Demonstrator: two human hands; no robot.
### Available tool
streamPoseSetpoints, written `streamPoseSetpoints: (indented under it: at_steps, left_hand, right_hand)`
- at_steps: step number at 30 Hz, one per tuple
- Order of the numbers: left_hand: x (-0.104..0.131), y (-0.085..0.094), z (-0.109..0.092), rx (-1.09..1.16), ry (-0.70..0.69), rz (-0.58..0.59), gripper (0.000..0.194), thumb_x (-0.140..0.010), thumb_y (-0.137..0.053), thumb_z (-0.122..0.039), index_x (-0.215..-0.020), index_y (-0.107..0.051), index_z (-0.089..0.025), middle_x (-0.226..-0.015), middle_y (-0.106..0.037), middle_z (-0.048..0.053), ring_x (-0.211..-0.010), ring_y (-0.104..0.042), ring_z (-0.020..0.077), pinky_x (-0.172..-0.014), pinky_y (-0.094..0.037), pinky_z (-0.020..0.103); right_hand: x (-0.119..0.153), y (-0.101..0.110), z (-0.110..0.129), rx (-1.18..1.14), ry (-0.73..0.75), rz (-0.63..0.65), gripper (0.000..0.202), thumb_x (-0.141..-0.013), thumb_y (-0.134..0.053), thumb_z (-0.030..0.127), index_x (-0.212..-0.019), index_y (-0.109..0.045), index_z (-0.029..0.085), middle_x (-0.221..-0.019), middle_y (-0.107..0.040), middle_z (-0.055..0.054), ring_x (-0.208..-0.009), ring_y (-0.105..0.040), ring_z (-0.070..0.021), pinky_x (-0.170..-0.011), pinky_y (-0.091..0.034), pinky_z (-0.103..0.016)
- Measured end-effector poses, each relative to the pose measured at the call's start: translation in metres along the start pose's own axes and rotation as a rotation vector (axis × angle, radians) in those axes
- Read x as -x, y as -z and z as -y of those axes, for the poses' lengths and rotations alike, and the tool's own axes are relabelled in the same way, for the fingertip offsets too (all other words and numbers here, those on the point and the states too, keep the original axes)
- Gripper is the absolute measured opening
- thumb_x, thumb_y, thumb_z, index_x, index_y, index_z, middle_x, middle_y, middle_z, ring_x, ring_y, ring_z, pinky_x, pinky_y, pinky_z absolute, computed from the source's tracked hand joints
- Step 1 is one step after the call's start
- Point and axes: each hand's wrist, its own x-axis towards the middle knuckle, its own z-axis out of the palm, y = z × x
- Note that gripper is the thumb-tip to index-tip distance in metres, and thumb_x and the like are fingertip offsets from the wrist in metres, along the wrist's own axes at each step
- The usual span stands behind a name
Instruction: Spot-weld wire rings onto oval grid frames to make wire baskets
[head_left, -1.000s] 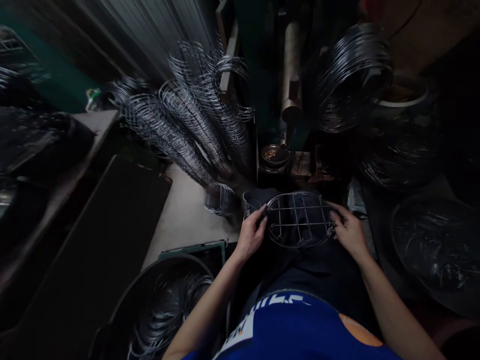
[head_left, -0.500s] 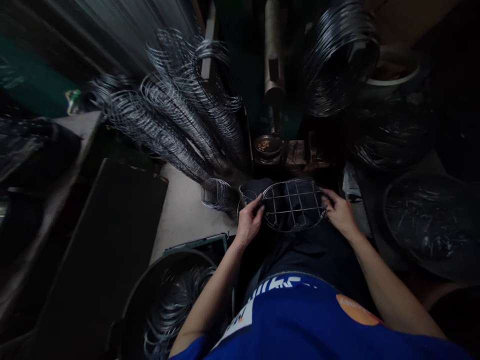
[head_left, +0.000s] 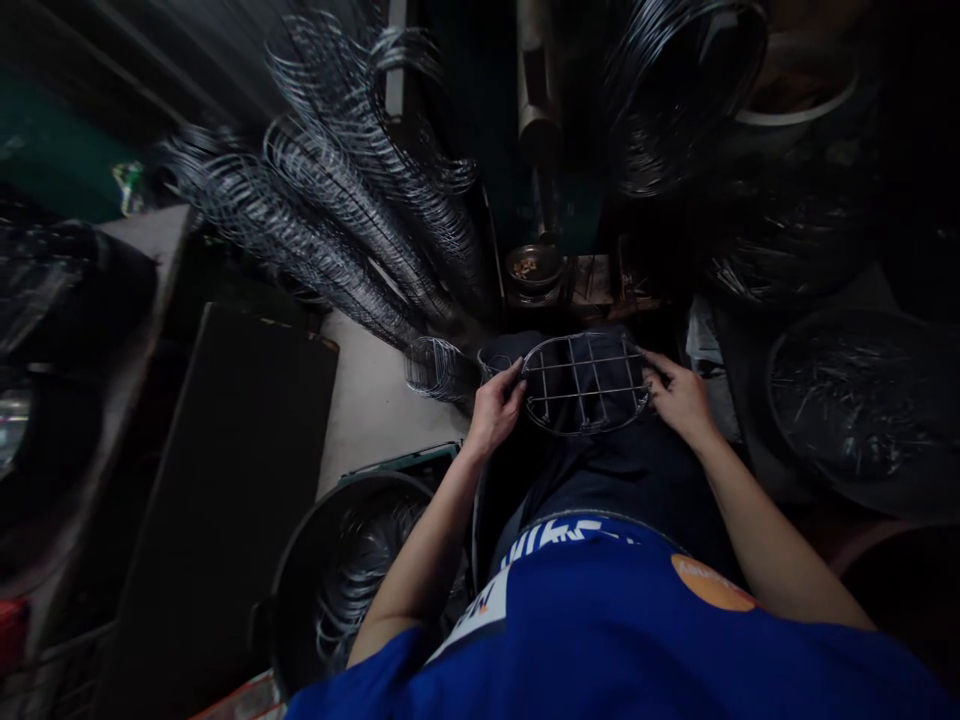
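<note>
Their left grip [head_left: 496,410] and right grip [head_left: 679,402] pinch opposite ends of the wire grid [head_left: 587,394], bare forearms [head_left: 441,525] angled toward it.

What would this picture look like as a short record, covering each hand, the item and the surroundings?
item: oval wire grid, above the lap
left hand: fingers pinching the grid's left edge
right hand: fingers at the grid's right edge
upper left: tall stacks of wire rings
lower left: dark tub holding wire rings
clothing: blue shirt, dark trousers
lighting: dim
</note>
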Motion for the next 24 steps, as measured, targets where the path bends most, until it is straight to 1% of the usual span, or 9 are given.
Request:
streamPoseSetpoints:
  at_steps: [1,3,6,11,15,18,20,24]
  left_hand:
    - [0.001,0.0,0.001,-0.015,-0.007,0.001,0.045,-0.093,-0.059,-0.03,-0.136,-0.064,-0.015,-0.135,-0.067,0.011,-0.126,-0.064,0.0263,-0.114,-0.047,0.041]
    - [0.006,-0.002,0.003,-0.025,-0.021,-0.009,0.046,-0.093,-0.059,-0.03,-0.137,-0.063,-0.016,-0.136,-0.067,0.011,-0.125,-0.064,0.0255,-0.113,-0.047,0.04]
    - [0.013,-0.006,0.01,-0.018,-0.029,-0.041,0.048,-0.094,-0.059,-0.033,-0.14,-0.061,-0.017,-0.135,-0.068,0.011,-0.124,-0.065,0.0241,-0.112,-0.047,0.038]
    - [0.015,-0.013,0.017,-0.023,-0.031,-0.075,0.048,-0.095,-0.059,-0.035,-0.139,-0.061,-0.018,-0.132,-0.069,0.011,-0.123,-0.065,0.0238,-0.112,-0.048,0.038]
    - [0.008,-0.014,0.016,-0.039,-0.04,-0.09,0.046,-0.093,-0.061,-0.032,-0.137,-0.063,-0.017,-0.131,-0.07,0.011,-0.123,-0.065,0.0249,-0.112,-0.048,0.039]
    - [0.006,-0.01,0.017,-0.02,-0.042,-0.092,0.046,-0.092,-0.061,-0.031,-0.135,-0.064,-0.016,-0.132,-0.069,0.011,-0.123,-0.065,0.025,-0.112,-0.048,0.04]
    - [0.006,-0.005,0.019,-0.005,-0.045,-0.085,0.045,-0.092,-0.061,-0.031,-0.133,-0.065,-0.014,-0.132,-0.07,0.011,-0.123,-0.066,0.0252,-0.112,-0.048,0.041]
    - [0.011,0.001,0.018,-0.011,-0.071,-0.061,0.044,-0.091,-0.061,-0.03,-0.132,-0.066,-0.013,-0.132,-0.069,0.012,-0.123,-0.065,0.0257,-0.112,-0.049,0.04]
  right_hand:
    - [-0.001,0.0,-0.002,0.003,0.0,0.014,0.047,-0.091,-0.053,0.033,-0.133,-0.07,0.021,-0.121,-0.075,-0.008,-0.075,-0.071,-0.0205,-0.074,-0.059,-0.036]
    - [0.0,0.0,-0.008,-0.015,0.017,0.042,0.048,-0.092,-0.053,0.035,-0.135,-0.068,0.021,-0.125,-0.073,-0.008,-0.091,-0.073,-0.0242,-0.084,-0.059,-0.04]
    - [0.002,-0.003,-0.017,-0.064,0.053,0.069,0.049,-0.094,-0.052,0.036,-0.139,-0.064,0.021,-0.131,-0.07,-0.007,-0.114,-0.069,-0.0257,-0.1,-0.055,-0.043]
    - [0.001,-0.012,-0.028,-0.097,0.084,0.036,0.047,-0.096,-0.052,0.034,-0.139,-0.064,0.021,-0.138,-0.066,-0.007,-0.128,-0.062,-0.0237,-0.112,-0.046,-0.041]
    - [-0.005,-0.016,-0.025,-0.095,0.104,0.023,0.047,-0.095,-0.051,0.033,-0.139,-0.064,0.019,-0.137,-0.067,-0.009,-0.127,-0.063,-0.0242,-0.112,-0.047,-0.041]
    - [-0.005,-0.016,-0.015,-0.085,0.094,-0.007,0.047,-0.092,-0.051,0.031,-0.134,-0.067,0.017,-0.13,-0.071,-0.01,-0.119,-0.067,-0.0253,-0.107,-0.051,-0.042]
    - [0.0,-0.015,-0.008,-0.104,0.07,-0.012,0.046,-0.09,-0.053,0.03,-0.132,-0.069,0.018,-0.125,-0.073,-0.009,-0.111,-0.07,-0.0254,-0.102,-0.054,-0.042]
    - [0.014,-0.012,0.002,-0.177,0.024,0.02,0.05,-0.09,-0.055,0.034,-0.138,-0.064,0.02,-0.12,-0.074,-0.009,-0.095,-0.072,-0.0231,-0.086,-0.059,-0.038]
